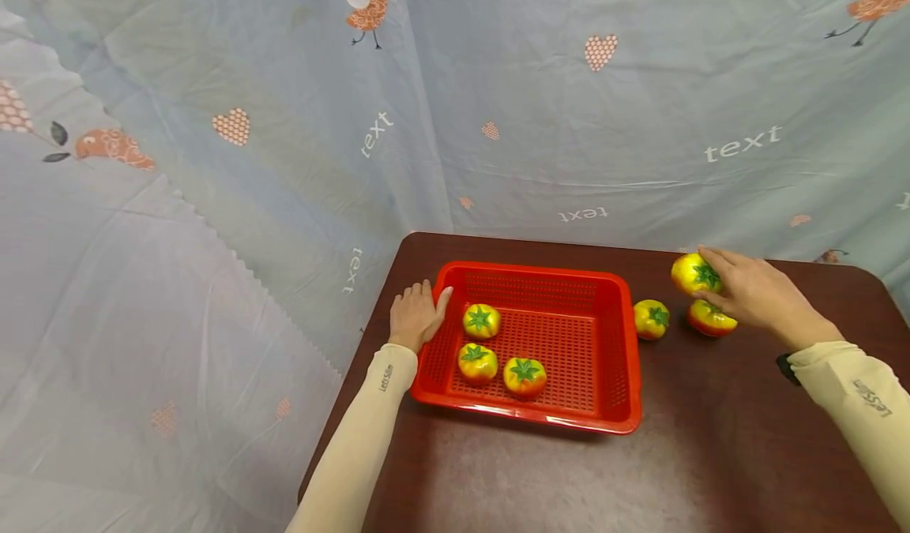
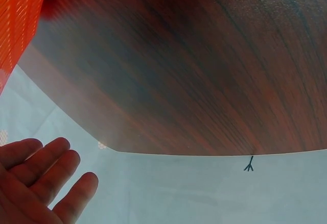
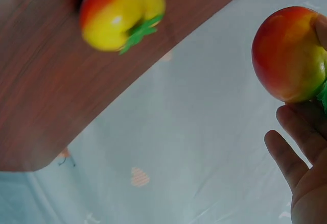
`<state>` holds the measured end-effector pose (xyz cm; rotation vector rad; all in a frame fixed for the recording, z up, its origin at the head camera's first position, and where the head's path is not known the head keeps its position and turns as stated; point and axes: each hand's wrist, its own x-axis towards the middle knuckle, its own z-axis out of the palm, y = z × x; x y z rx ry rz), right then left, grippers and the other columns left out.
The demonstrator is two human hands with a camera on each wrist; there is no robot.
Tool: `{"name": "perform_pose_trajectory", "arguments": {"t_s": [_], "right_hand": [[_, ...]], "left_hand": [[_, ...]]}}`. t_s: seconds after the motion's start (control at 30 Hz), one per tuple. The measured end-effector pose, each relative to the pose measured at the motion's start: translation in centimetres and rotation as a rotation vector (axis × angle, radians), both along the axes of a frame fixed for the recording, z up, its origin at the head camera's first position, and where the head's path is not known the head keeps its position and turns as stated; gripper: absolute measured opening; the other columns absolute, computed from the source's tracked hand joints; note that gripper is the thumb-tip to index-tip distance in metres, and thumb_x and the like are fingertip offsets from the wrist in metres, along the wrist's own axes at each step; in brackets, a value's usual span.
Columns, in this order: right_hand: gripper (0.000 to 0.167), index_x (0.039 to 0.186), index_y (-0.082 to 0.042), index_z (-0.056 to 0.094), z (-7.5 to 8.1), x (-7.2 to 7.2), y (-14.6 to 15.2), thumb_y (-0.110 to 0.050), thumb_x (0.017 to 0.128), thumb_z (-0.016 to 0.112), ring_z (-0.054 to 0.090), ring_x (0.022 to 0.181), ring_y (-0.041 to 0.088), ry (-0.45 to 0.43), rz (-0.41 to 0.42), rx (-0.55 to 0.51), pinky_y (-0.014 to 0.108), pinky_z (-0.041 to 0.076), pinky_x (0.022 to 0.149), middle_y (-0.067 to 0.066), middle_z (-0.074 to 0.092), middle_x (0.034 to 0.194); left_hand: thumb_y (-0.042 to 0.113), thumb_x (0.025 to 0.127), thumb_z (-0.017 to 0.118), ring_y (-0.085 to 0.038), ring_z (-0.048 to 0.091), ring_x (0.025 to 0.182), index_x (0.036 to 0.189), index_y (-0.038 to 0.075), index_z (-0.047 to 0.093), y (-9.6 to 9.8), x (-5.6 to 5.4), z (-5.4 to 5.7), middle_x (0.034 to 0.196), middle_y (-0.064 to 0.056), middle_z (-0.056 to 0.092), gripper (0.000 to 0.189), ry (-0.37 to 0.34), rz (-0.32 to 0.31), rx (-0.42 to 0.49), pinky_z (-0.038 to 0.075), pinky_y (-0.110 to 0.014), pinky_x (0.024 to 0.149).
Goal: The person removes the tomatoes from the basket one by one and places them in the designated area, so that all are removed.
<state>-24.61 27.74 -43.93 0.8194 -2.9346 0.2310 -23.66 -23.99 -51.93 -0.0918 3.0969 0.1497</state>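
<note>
My right hand [image 1: 757, 290] pinches a yellow-and-red tomato [image 1: 688, 273] with a green star-shaped leaf top, between thumb and fingers. In the right wrist view that tomato [image 3: 286, 55] is at the right edge, partly cut off by the frame. Below it in the head view is a second tomato [image 1: 713, 321], overlapped by the hand, and a third tomato [image 1: 648, 320] sits beside the basket. My left hand [image 1: 415, 317] lies at the left rim of the red plastic basket [image 1: 620, 296], fingers extended and holding nothing. Three tomatoes, one of them nearest the front [image 1: 524, 378], lie in the basket's left half.
The dark brown wooden table [image 1: 540, 478] carries the basket and the loose tomatoes. A pale blue-grey cloth [image 1: 512, 75] printed with birds and hearts hangs behind the table and along its left side. The table's rounded back corners lie close to the cloth.
</note>
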Motion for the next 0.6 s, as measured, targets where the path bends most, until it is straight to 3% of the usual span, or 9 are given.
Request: {"name": "perform_pose_trajectory", "arguments": {"t_s": [0.33, 0.6], "right_hand": [[0.074, 0.137, 0.015, 0.044, -0.9, 1.0, 3.6, -0.021, 0.082, 0.079, 0.06, 0.097, 0.054, 0.0, -0.049, 0.009, 0.064, 0.048, 0.082, 0.038, 0.051, 0.128], [0.075, 0.137, 0.017, 0.041, -1.5, 1.0, 5.0, -0.023, 0.084, 0.076, 0.055, 0.1, 0.059, -0.018, -0.134, 0.053, 0.066, 0.045, 0.083, 0.041, 0.046, 0.13]], "left_hand": [[0.061, 0.101, 0.018, -0.038, 0.049, 0.129, 0.146, -0.003, 0.04, 0.1, -0.1, 0.1, 0.142, -0.021, 0.05, 0.081, 0.001, -0.003, -0.001, 0.038, -0.05, 0.109], [0.061, 0.101, 0.018, -0.037, 0.049, 0.129, 0.146, -0.003, 0.04, 0.1, 0.0, 0.0, 0.142, -0.021, 0.051, 0.081, 0.002, 0.001, 0.002, 0.038, -0.05, 0.109]]}}
